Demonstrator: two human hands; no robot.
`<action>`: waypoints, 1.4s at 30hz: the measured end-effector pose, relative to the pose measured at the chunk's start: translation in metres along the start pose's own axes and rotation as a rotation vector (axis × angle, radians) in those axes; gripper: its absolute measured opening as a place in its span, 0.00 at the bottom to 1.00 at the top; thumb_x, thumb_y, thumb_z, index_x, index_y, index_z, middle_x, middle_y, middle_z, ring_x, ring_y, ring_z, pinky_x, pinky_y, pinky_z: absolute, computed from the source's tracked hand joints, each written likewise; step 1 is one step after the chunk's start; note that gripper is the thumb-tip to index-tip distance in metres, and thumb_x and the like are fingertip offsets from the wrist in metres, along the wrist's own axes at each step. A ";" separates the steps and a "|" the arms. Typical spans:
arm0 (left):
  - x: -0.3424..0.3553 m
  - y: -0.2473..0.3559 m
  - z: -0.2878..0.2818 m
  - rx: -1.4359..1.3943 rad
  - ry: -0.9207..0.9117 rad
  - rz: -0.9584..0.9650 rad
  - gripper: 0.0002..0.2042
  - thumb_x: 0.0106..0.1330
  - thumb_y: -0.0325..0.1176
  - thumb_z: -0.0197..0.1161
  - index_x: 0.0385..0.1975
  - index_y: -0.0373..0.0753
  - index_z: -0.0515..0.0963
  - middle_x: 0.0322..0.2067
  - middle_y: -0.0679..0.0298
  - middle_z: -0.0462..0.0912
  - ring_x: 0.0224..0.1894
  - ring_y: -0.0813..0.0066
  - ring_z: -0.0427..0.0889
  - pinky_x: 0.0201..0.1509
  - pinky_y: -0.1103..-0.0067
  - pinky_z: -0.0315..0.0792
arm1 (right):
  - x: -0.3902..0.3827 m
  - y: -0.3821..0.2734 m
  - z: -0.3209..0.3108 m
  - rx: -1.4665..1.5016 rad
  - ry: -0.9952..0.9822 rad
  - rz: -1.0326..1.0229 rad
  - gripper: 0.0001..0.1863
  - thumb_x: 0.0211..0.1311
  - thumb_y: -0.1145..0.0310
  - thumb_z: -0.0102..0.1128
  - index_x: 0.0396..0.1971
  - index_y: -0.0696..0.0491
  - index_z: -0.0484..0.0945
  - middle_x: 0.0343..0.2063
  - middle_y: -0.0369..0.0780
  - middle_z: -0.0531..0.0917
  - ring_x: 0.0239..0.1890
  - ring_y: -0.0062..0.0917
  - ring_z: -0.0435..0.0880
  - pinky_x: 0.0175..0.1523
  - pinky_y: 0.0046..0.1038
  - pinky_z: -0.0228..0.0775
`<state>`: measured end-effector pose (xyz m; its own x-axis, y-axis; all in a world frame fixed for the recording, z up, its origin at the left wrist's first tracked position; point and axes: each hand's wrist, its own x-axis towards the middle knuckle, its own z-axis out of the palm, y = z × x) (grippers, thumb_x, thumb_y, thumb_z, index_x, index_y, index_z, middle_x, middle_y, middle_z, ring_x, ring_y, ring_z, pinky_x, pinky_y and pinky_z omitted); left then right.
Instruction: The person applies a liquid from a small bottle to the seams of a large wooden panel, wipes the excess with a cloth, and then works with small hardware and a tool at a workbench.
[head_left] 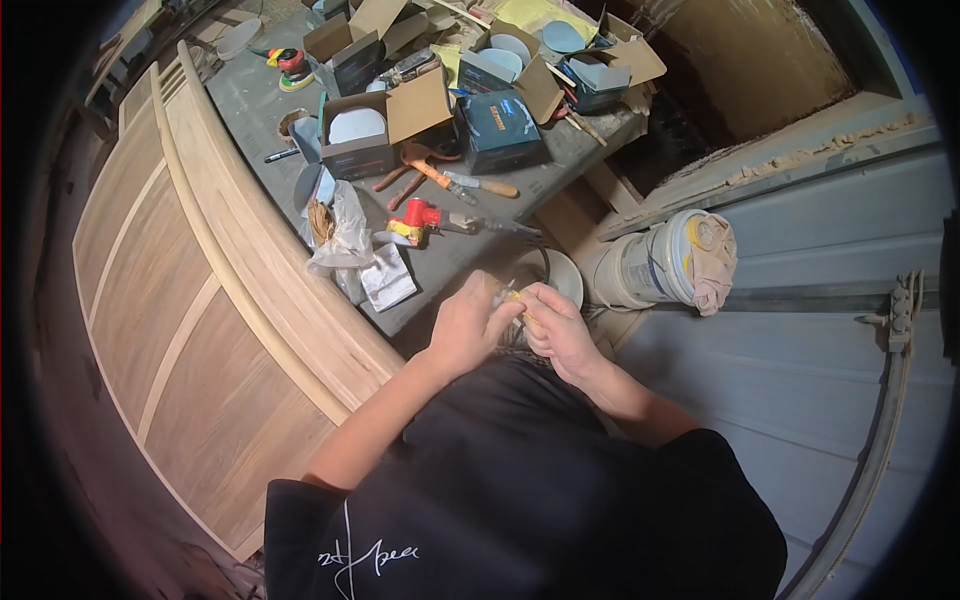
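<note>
At nine o'clock stands a panelled wooden door (190, 300). At centre, the left hand (470, 325) and the right hand (558, 330) pinch a small yellow object (515, 305) between closed fingers, touching. At two o'clock lies a white bucket (655, 265).

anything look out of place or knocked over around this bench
Yes: a white bucket lies on its side right of the workbench, a cloth bunched over its mouth. The bench is crowded with open cardboard boxes and loose tools. Both hands hold something small and yellow.
</note>
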<state>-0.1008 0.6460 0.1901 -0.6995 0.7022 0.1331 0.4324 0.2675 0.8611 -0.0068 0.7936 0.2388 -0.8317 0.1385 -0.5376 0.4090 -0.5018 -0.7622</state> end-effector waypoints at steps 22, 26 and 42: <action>0.000 0.005 0.000 0.010 0.034 -0.059 0.16 0.69 0.45 0.64 0.39 0.37 0.76 0.32 0.54 0.79 0.33 0.48 0.82 0.35 0.63 0.75 | 0.002 0.001 0.002 0.062 0.081 0.012 0.08 0.77 0.66 0.51 0.35 0.49 0.73 0.15 0.24 0.63 0.13 0.07 0.55 0.17 0.16 0.42; 0.000 0.006 0.002 -0.003 0.096 -0.047 0.16 0.69 0.46 0.64 0.37 0.36 0.77 0.32 0.54 0.79 0.33 0.48 0.82 0.35 0.62 0.75 | 0.001 0.001 0.006 0.096 0.087 0.006 0.08 0.78 0.64 0.51 0.35 0.49 0.73 0.15 0.24 0.62 0.12 0.07 0.55 0.17 0.16 0.43; 0.000 -0.009 -0.001 -0.207 0.082 0.182 0.17 0.68 0.37 0.65 0.44 0.31 0.69 0.39 0.48 0.70 0.39 0.48 0.73 0.45 0.65 0.71 | -0.003 -0.006 0.004 -0.417 0.013 -0.244 0.10 0.78 0.66 0.51 0.39 0.56 0.77 0.27 0.29 0.74 0.30 0.10 0.70 0.36 0.17 0.64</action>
<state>-0.1052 0.6432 0.1831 -0.6685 0.6683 0.3263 0.4353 -0.0042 0.9003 -0.0081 0.7929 0.2462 -0.9184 0.2216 -0.3279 0.3206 -0.0689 -0.9447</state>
